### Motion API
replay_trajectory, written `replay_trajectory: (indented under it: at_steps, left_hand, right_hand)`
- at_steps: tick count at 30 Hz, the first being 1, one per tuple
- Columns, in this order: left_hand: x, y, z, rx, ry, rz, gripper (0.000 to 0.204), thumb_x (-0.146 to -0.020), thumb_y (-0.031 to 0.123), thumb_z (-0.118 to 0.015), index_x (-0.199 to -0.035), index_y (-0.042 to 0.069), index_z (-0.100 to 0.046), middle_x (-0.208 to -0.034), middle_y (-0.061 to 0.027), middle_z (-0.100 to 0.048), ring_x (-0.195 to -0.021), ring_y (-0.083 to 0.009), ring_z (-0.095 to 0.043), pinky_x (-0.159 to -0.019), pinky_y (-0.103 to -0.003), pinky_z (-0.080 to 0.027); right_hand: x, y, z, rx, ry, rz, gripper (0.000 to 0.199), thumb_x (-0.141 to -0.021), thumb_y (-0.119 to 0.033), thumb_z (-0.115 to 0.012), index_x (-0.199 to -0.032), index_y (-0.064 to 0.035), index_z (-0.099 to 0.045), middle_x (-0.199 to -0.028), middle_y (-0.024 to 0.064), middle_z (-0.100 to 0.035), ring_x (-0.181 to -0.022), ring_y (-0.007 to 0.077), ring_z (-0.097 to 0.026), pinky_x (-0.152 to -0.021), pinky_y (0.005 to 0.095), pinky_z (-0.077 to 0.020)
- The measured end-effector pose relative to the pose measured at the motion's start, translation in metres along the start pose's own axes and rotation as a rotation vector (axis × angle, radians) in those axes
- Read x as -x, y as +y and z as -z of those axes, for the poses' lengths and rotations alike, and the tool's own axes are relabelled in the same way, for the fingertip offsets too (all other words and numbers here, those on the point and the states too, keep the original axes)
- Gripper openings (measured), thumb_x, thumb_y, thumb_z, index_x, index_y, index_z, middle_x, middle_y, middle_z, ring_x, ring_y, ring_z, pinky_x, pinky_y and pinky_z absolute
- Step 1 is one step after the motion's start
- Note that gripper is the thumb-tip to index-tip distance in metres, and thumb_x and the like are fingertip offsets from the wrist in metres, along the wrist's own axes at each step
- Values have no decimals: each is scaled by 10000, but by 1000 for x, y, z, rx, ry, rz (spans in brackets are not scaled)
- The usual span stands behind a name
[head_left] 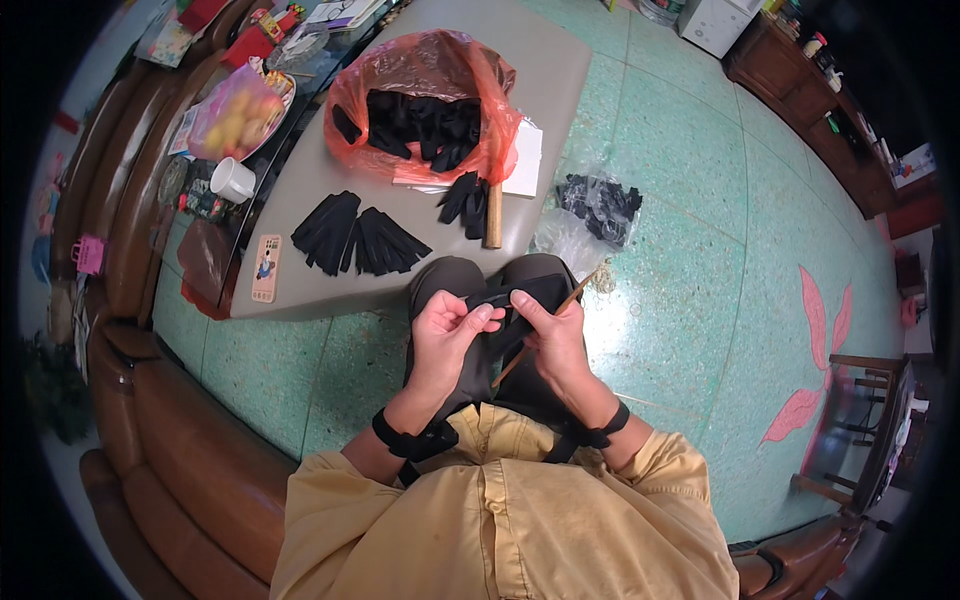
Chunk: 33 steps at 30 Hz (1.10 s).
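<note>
Above my lap, my left hand pinches one end of a black fabric strip between thumb and fingers. My right hand grips the same strip farther along, its thumb pressed on top. A thin wooden stick passes slantwise through my right hand, poking out above and below it. Past my knees, two fanned bundles of black strips lie on the grey table. A smaller black bunch rests beside a wooden rod. Behind them, a red plastic bag stands open, filled with black fabric pieces.
A clear plastic bag with black strips lies on the green floor, right of the table. Near the table's left corner is a phone in a decorated case. A white mug and bagged fruit stand farther left, by a brown sofa.
</note>
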<state>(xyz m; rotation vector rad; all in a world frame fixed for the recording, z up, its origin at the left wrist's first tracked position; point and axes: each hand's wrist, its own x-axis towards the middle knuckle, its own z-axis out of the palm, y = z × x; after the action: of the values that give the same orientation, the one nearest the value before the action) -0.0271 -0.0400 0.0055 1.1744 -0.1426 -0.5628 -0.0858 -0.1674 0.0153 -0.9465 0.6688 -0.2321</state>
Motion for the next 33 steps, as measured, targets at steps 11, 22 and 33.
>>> replay_trajectory:
  at_steps: [11, 22, 33]
  left_hand:
    - [-2, 5, -3, -91, 42, 17, 149, -844, -5, -581, -973, -4, -507, -841, -83, -594, -702, -126, -599, -632, -242, -497]
    - [-2, 25, 19, -26, -240, 437, 180, -887, 63, -540, -1040, -25, -571, -921, -93, -639, -780, -153, -623, -664, -258, -498]
    - [4, 6, 16, -670, -154, -41, 96, -870, 74, -595, -810, 0, -587, -666, 44, -551, -602, -5, -482, -516, -166, -379]
  right_hand:
    - [-8, 3, 0, 119, -34, 58, 126, -809, -132, -685, -730, -71, -607, -631, -54, -542, -505, 24, -418, -436, 200, -310]
    - [-36, -8, 17, 336, -244, 79, 207, -852, -188, -641, -773, 1, -616, -665, -14, -575, -600, 56, -486, -557, 231, -389]
    - [-32, -12, 11, 399, -294, 89, 252, -837, -211, -662, -717, 5, -611, -605, -3, -558, -566, 66, -485, -532, 244, -386]
